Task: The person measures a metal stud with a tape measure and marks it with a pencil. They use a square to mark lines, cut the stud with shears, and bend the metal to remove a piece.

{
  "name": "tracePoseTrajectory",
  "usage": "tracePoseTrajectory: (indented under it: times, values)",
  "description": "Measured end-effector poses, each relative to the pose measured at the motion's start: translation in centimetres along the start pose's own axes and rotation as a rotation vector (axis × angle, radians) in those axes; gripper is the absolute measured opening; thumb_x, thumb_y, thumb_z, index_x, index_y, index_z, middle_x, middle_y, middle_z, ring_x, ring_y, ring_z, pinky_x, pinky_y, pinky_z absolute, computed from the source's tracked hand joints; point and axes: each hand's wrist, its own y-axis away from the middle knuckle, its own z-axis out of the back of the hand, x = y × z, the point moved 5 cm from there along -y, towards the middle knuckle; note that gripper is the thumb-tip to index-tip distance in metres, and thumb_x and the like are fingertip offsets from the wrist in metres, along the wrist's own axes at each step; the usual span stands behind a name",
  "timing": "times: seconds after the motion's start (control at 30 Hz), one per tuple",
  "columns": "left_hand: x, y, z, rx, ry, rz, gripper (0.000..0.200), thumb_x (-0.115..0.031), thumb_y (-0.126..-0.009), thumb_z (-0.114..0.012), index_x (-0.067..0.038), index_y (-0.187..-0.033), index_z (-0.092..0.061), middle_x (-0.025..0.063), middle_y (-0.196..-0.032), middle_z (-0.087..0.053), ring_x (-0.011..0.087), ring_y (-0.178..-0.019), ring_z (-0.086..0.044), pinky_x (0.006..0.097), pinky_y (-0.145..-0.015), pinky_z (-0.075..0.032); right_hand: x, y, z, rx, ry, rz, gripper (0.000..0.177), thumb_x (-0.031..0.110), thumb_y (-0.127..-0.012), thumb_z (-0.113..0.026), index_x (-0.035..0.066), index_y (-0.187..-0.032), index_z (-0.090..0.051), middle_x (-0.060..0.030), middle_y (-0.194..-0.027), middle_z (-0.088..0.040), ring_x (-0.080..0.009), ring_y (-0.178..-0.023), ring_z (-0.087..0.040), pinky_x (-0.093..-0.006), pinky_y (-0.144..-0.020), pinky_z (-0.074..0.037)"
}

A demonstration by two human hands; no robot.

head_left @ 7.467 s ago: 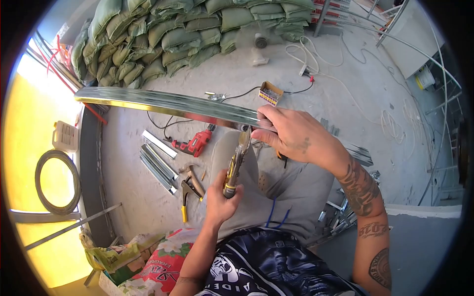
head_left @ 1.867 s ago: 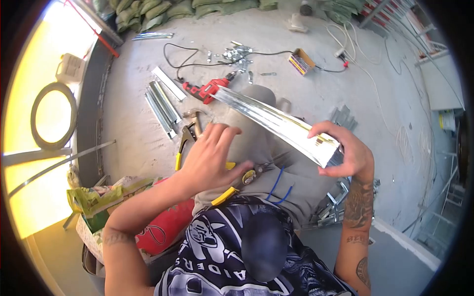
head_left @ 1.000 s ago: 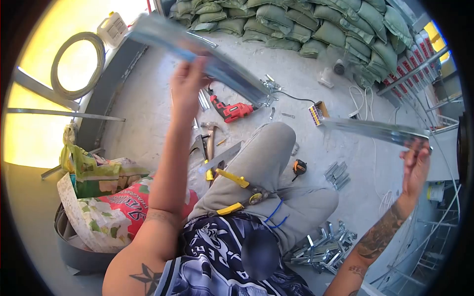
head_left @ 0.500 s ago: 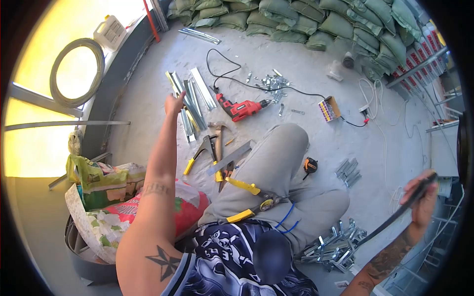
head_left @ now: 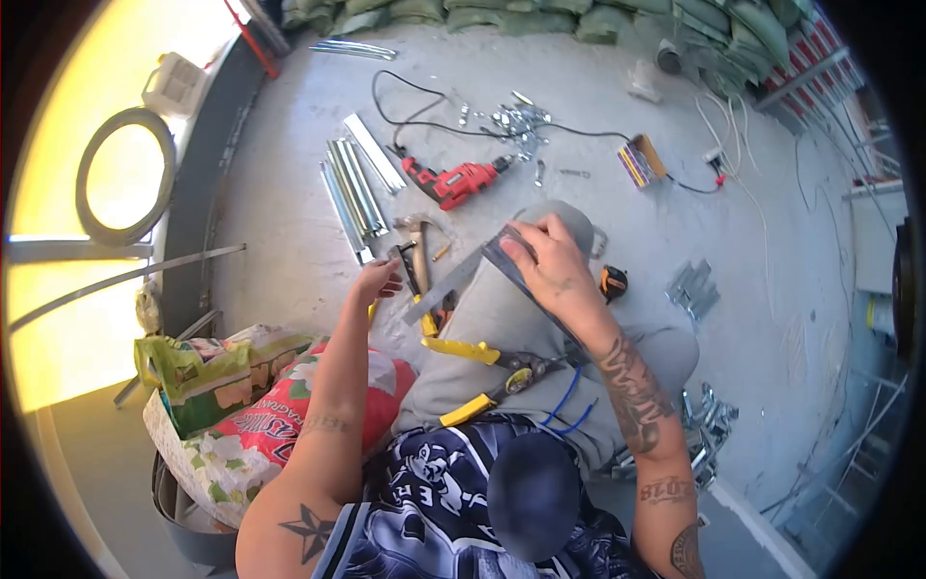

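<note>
A red bag (head_left: 289,415) sits at the left, and metal channels (head_left: 352,198) lie side by side on the floor. The left hand (head_left: 379,280), loosely curled and holding nothing visible, is beside a black-and-yellow tool (head_left: 412,280); contact cannot be told. Next come a hammer (head_left: 417,253) and a red drill (head_left: 453,183). Yellow-handled snips (head_left: 519,378) rest on the lap. The right hand (head_left: 555,265) grips a dark metal piece (head_left: 501,259) above the knee, left of the tape measure (head_left: 612,283).
</note>
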Motion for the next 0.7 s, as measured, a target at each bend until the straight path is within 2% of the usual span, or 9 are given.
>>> tracePoseTrajectory:
  times: [0.03,0.13,0.2,0.27,0.33,0.4,0.53,0.63,0.7]
  values:
    - [0.5,0.2,-1.0,0.019,-0.008,0.009,0.051,-0.05,-0.095,-0.064,-0.007,-0.123,-0.062,0.0116,-0.102,-0.069,0.0238,-0.085,-0.07,0.0389,-0.069,-0.056,-0.2,0.6,-0.2,0.033,-0.049,-0.026,0.045,0.028,-0.092,-0.071,0.004,-0.13,-0.062,-0.0177,-0.118,-0.056,-0.0365,-0.106,-0.055,-0.0443,-0.092,-0.047]
    - [1.9,0.8,-2.9,0.056,-0.018,0.022,0.049,-0.046,-0.097,-0.064,-0.006,-0.123,-0.063,0.0094,-0.099,-0.07,0.0205,-0.08,-0.07,0.0365,-0.067,-0.055,0.2,2.1,2.6,-0.103,0.006,0.051,0.05,0.026,-0.091,-0.072,0.005,-0.134,-0.059,-0.0167,-0.118,-0.055,-0.0368,-0.109,-0.054,-0.0437,-0.097,-0.045]
    - [1.7,0.4,-3.7,0.017,-0.061,-0.055,0.046,-0.042,-0.098,-0.063,-0.006,-0.126,-0.062,0.0065,-0.094,-0.07,0.0179,-0.076,-0.069,0.0346,-0.065,-0.054,-4.0,3.1,5.2,-0.127,-0.06,-0.092,0.052,0.027,-0.091,-0.071,0.005,-0.136,-0.057,-0.0163,-0.119,-0.058,-0.034,-0.112,-0.056,-0.0423,-0.099,-0.045]
    - [1.1,-0.7,-4.3,-0.047,-0.2,-0.298,0.038,-0.035,-0.097,-0.063,-0.003,-0.118,-0.067,0.0064,-0.085,-0.071,0.0177,-0.072,-0.069,0.0352,-0.065,-0.054,-8.5,3.5,8.1,-0.177,-0.111,-0.227,0.051,0.027,-0.091,-0.072,0.006,-0.135,-0.058,-0.0161,-0.116,-0.06,-0.0331,-0.11,-0.058,-0.0422,-0.098,-0.046]
    - [0.3,-2.6,-5.2,-0.154,-0.477,-0.569,0.031,-0.026,-0.091,-0.067,-0.001,-0.109,-0.07,0.013,-0.084,-0.073,0.0228,-0.073,-0.071,0.0362,-0.068,-0.055,-14.3,4.2,10.4,-0.079,-0.176,-0.535,0.047,0.031,-0.089,-0.073,0.007,-0.129,-0.062,-0.0147,-0.104,-0.065,-0.0306,-0.1,-0.064,-0.042,-0.091,-0.049]
    - [-2.2,-2.4,-7.0,-0.145,-0.723,-0.677,0.03,-0.023,-0.088,-0.07,-0.005,-0.112,-0.069,0.0169,-0.092,-0.074,0.0309,-0.082,-0.072,0.0404,-0.074,-0.056,-21.3,5.1,10.3,0.078,0.163,-0.598,0.042,0.031,-0.089,-0.072,0.008,-0.122,-0.064,-0.0109,-0.096,-0.066,-0.0238,-0.093,-0.063,-0.0355,-0.082,-0.051]
    - [-3.9,-6.4,-9.6,-0.202,-0.906,-0.723,0.032,-0.024,-0.086,-0.071,-0.009,-0.114,-0.066,0.018,-0.099,-0.073,0.0375,-0.091,-0.07,0.0463,-0.078,-0.055,-33.5,7.3,4.6,0.432,0.383,-0.493,0.044,0.033,-0.078,-0.08,0.005,-0.108,-0.061,-0.0177,-0.096,-0.064,-0.0351,-0.097,-0.063,-0.0448,-0.08,-0.052]
    - [-3.5,-9.1,-10.3,-0.214,-1.003,-0.572,0.035,-0.026,-0.086,-0.072,-0.012,-0.115,-0.06,0.0181,-0.1,-0.072,0.0389,-0.093,-0.069,0.0498,-0.078,-0.054,-35.8,8.4,0.5,0.472,0.577,-0.564,0.063,0.035,-0.072,-0.085,0.008,-0.121,-0.054,-0.0203,-0.115,-0.057,-0.0387,-0.108,-0.059,-0.0469,-0.087,-0.053]
    - [-3.3,-9.2,-10.7,-0.222,-1.042,-0.549,0.026,-0.026,-0.089,-0.067,-0.011,-0.11,-0.062,0.0181,-0.096,-0.071,0.0399,-0.09,-0.069,0.0515,-0.077,-0.054,-35.7,9.0,-2.4,0.573,0.604,-0.539,0.076,0.033,-0.069,-0.086,0.009,-0.131,-0.05,-0.0213,-0.127,-0.052,-0.039,-0.115,-0.057,-0.0467,-0.091,-0.054]
